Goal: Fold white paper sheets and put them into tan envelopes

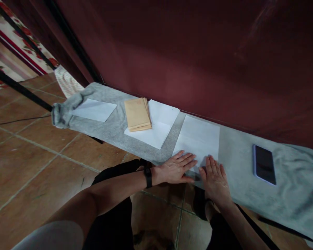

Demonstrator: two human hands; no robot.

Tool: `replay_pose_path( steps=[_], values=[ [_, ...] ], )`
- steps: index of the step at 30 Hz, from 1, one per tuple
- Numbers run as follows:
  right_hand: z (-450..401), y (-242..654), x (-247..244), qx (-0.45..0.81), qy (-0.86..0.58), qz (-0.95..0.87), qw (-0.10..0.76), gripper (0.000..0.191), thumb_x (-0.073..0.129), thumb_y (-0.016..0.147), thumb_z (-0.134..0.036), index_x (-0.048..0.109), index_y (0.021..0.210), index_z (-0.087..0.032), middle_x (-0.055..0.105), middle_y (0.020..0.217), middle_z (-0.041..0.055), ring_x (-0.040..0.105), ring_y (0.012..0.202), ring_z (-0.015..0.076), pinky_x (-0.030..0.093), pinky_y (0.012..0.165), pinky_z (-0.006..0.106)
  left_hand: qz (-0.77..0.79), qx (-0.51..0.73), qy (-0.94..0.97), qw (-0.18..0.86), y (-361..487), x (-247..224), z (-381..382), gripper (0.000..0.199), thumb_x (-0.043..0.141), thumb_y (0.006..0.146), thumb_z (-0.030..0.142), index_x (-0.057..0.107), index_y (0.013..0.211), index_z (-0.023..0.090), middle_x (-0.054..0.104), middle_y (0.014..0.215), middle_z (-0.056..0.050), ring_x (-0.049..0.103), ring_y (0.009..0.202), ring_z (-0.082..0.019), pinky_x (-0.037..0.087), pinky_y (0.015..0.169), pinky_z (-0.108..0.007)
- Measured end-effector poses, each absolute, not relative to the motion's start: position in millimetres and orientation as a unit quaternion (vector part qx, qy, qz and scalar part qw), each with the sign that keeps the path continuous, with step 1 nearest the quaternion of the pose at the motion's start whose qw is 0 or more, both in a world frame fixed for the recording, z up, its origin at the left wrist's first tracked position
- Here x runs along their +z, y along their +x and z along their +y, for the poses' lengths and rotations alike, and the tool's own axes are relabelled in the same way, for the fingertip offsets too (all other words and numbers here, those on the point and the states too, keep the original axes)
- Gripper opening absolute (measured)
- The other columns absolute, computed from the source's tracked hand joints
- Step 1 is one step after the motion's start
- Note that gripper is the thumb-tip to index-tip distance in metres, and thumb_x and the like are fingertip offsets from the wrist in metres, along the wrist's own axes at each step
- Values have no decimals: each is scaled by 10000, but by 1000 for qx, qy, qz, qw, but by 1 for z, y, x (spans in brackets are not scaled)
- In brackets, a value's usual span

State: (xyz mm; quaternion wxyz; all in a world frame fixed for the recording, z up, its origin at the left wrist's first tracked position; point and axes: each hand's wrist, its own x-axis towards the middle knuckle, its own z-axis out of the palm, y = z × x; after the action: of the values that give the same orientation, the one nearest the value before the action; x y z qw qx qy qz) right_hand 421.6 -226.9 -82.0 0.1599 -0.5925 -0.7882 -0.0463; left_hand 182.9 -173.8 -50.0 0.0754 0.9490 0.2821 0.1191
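A white sheet of paper lies on the grey cloth in front of me. My left hand rests flat on its near left part, fingers spread slightly and pointing right. Beside it, my right hand lies flat at the near right part of the sheet, its fingers pointing away from me. Neither hand grips anything. The near edge of the sheet is partly hidden under the hands. Left of this sheet, a small stack of tan envelopes sits on other white paper.
Farther left lies another white sheet. A phone with a purple edge rests to the right on the cloth-covered narrow surface. A dark red curtain hangs behind. Black metal bars and tiled floor show at left.
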Motion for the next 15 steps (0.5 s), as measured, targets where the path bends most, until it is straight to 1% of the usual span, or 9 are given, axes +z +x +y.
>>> replay_pose_path(
  steps=[3,6,7,9,12,15],
  values=[
    [-218,409,-80,-31,-589,-791,165,588,263,1080,-357,244,1632,-157,345,1648,165,339,1520,316,305,1214,570,331,115,931,101,189,-50,-163,647,286,1070,523,287,1598,148,308,1672,-103,192,1574,-189,148,1290,-398],
    [-207,394,-79,-17,-602,-778,178,620,253,1092,-383,148,1644,-120,310,1663,164,297,1542,276,318,1225,516,383,107,911,107,195,-56,-147,608,232,1085,457,300,1592,129,309,1668,-119,212,1569,-197,188,1284,-419],
    [-204,390,-79,-12,-601,-779,178,625,259,1093,-395,144,1644,-124,308,1665,158,298,1542,268,316,1229,508,397,108,906,97,197,-60,-142,603,231,1084,445,308,1590,126,314,1666,-127,219,1567,-205,199,1282,-432],
    [-200,385,-82,-12,-595,-785,173,615,287,1093,-399,187,1638,-132,337,1655,149,320,1533,254,306,1239,487,408,118,903,69,197,-69,-135,591,248,1078,427,324,1586,133,342,1653,-135,252,1558,-212,223,1276,-447],
    [-199,386,-87,-30,-614,-770,172,633,341,1082,-425,234,1628,-122,372,1636,162,352,1517,265,311,1237,471,421,146,895,17,191,-82,-130,646,302,1057,496,332,1583,121,361,1639,-161,279,1550,-251,261,1263,-467],
    [-202,395,-94,-52,-654,-735,171,657,363,1073,-450,255,1621,-103,388,1623,181,386,1498,288,323,1229,476,443,156,883,-10,180,-92,-127,705,310,1039,556,337,1579,104,377,1626,-182,314,1535,-278,309,1243,-477]
  ],
)
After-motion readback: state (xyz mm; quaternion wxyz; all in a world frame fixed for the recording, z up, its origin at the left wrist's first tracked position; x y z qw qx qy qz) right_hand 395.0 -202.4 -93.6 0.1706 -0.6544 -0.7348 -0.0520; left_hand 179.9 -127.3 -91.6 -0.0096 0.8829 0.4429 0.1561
